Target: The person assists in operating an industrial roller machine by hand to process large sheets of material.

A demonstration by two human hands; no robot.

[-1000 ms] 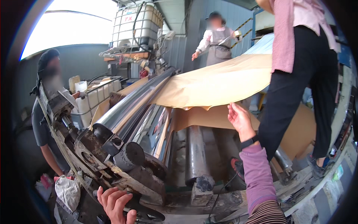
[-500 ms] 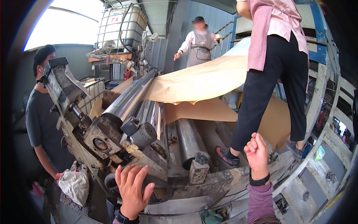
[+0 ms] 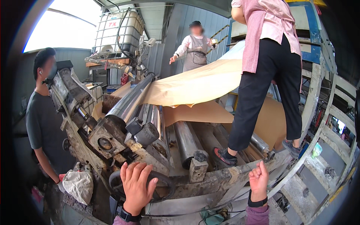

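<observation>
My left hand, a dark band at its wrist, is stretched out with the thumb apart over a black handwheel. Whether the palm touches the wheel's rim I cannot tell. Farther right, my right hand is raised in the air, index finger partly up, the other fingers curled with nothing visible in them. Past both hands is a dirty roller machine with a shiny metal roller and a lower roller. A wide tan paper sheet stretches from the upper roller toward the right.
A person in dark trousers stands on the machine frame at the right. Another in a grey apron is beyond the sheet, and a third in a grey shirt is at the left. White metal steps rise at the right; a caged tank stands behind.
My right hand has gone from a fist to a partly raised index finger and sits lower. My left hand stays over the handwheel. The view has shifted slightly; the standing person's feet stay on the frame.
</observation>
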